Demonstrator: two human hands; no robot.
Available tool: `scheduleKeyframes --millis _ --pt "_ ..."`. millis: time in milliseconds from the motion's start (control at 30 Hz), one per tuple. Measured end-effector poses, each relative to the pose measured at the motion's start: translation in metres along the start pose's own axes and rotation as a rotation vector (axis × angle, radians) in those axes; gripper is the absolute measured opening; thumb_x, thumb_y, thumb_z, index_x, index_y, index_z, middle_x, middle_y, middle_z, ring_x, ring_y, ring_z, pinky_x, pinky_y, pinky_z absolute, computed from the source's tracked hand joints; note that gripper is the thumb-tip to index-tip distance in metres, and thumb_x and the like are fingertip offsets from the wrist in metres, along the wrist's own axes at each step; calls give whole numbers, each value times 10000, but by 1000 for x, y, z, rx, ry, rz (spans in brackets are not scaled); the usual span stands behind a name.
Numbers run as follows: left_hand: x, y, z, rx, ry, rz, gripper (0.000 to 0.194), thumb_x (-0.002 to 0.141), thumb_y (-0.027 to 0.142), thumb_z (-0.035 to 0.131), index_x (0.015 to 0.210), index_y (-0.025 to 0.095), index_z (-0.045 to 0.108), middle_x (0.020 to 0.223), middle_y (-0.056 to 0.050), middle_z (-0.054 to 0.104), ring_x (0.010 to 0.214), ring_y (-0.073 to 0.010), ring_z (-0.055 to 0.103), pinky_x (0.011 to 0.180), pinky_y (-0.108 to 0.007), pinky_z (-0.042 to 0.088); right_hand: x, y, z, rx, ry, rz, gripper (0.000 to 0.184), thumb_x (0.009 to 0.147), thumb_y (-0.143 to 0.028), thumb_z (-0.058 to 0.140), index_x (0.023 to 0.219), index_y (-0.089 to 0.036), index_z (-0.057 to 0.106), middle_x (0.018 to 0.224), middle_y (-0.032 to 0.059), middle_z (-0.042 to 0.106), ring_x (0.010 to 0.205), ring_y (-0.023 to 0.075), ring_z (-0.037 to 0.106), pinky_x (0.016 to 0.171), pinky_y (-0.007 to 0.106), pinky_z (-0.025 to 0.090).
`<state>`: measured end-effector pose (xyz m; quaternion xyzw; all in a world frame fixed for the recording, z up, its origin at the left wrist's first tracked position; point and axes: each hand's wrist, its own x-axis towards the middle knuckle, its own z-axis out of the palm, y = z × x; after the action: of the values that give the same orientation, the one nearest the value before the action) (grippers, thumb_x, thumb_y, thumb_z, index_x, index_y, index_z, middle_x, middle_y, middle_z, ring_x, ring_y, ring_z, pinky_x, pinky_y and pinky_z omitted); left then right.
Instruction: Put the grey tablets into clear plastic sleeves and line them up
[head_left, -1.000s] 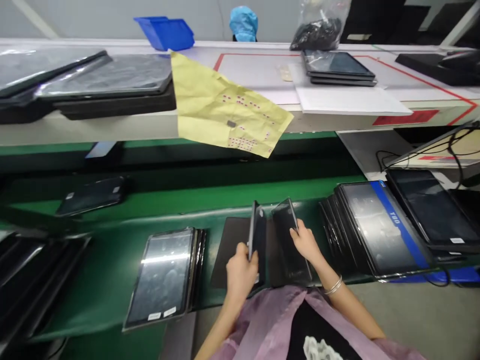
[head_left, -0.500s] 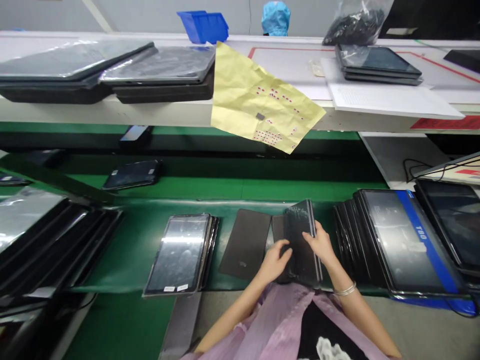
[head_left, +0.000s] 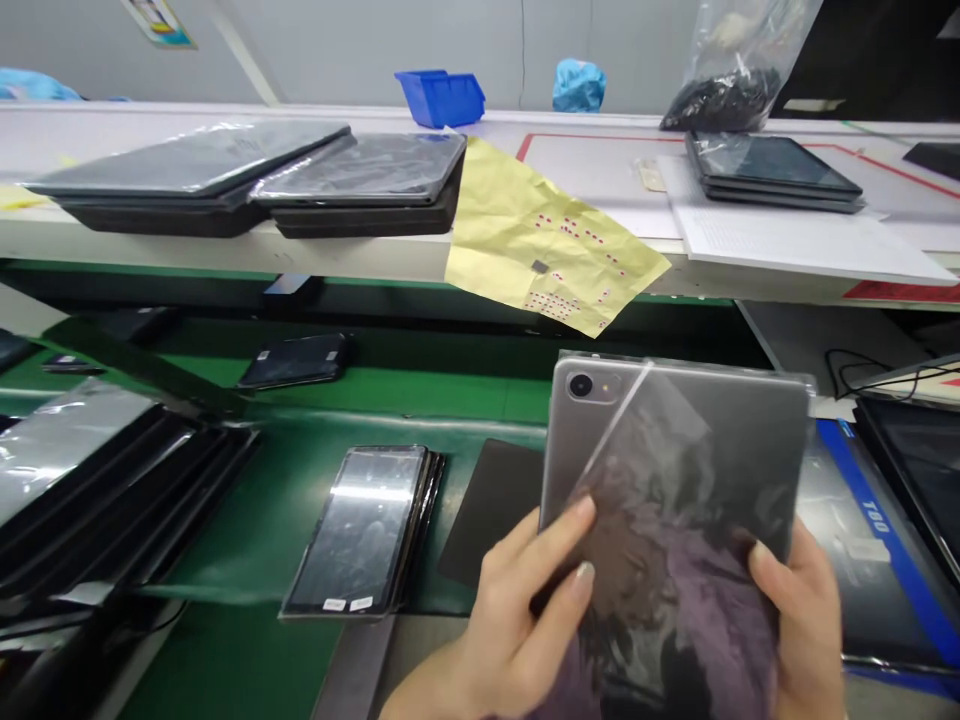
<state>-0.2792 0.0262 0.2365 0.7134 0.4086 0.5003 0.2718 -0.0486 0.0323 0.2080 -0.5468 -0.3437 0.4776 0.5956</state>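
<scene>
Grip: The left hand and right hand both close on the lower part of the tablet, one at each side edge. Their fingers curl onto its back, and neither hand is open.

Held tablet: It tilts up towards the head camera with its grey back showing and its lens at the upper left corner. Clear film covers the back. Holding it low at the edges seems to leave most of the back open to view.

Left of the held tablet: A dark flat cover lies on the green conveyor belt, and beside it sits a neat stack of tablets, screens up. Film-wrapped tablets lie further left, apparently grouped for handling.

Right of the held tablet: A tablet with a blue strip lies partly hidden.

Beyond the held tablet: A white surface carries film-wrapped tablets, a yellow sheet with red dots, and a tablet stack near white paper. Further back are a blue bin and a plastic bag of black items.
</scene>
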Motion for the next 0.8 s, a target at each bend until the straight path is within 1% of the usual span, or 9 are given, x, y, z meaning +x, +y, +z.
scheduleKeyframes --millis 100,233,300,400,533,567,667,733,800 --pt "4 13 -4 -22 28 164 549 889 74 510 1392 292 498 1278 -53 643 1066 -163 671 901 -246 579 -6 0 -12 22 -14 -101 453 752 -422 738 1144 -215 642 885 89 749 732 272 719 687 355 580" --pt "7 20 2 -56 87 172 458 875 41 495 1265 250 614 1115 -60 676 900 -129 692 799 -204 591 -9 5 -24 87 -44 -147 402 716 -376 772 1069 -228 648 831 61 748 636 263 713 526 318 566" --pt "6 17 8 -45 129 210 427 897 67 476 1250 257 622 1046 -61 674 813 -117 683 714 -191 584 -9 8 -29 97 -65 -146 363 707 -358 784 1024 -237 655 816 56 748 621 266 710 518 331 572" --pt "3 13 13 -41 171 323 359 938 148 453 1247 226 619 976 -83 668 718 -121 656 622 -198 560 -9 12 -34 96 -123 -176 344 718 -340 784 1024 -235 670 799 65 746 607 273 706 593 391 600" --pt "-1 12 12 7 89 249 336 943 159 458 1231 212 623 964 -98 674 772 -161 653 706 -269 579 -7 10 -36 99 -211 -266 303 776 -337 734 1053 -220 694 739 71 738 584 274 702 687 452 604" --pt "-2 11 12 16 105 251 340 946 160 450 1232 221 625 957 -92 671 757 -154 650 694 -258 575 -6 8 -35 102 -244 -288 296 789 -335 720 1059 -217 698 719 71 734 567 271 697 705 464 602" --pt "-8 6 16 45 197 353 347 950 186 446 1243 230 628 906 -73 661 677 -124 638 626 -206 555 -7 2 -30 115 -329 -346 301 820 -339 680 1088 -201 697 670 69 722 524 263 683 725 480 599" --pt "-14 3 18 63 230 381 348 937 202 480 1246 256 629 888 -60 667 654 -118 644 599 -195 550 -8 0 -24 137 -328 -372 297 821 -341 677 1085 -207 695 660 63 720 514 259 679 706 469 604" --pt "-19 1 18 35 220 257 374 932 266 510 1299 279 583 929 -67 686 699 -143 676 606 -221 567 -9 1 -16 161 -251 -381 287 812 -344 693 1071 -220 693 666 54 723 519 252 680 658 431 612"
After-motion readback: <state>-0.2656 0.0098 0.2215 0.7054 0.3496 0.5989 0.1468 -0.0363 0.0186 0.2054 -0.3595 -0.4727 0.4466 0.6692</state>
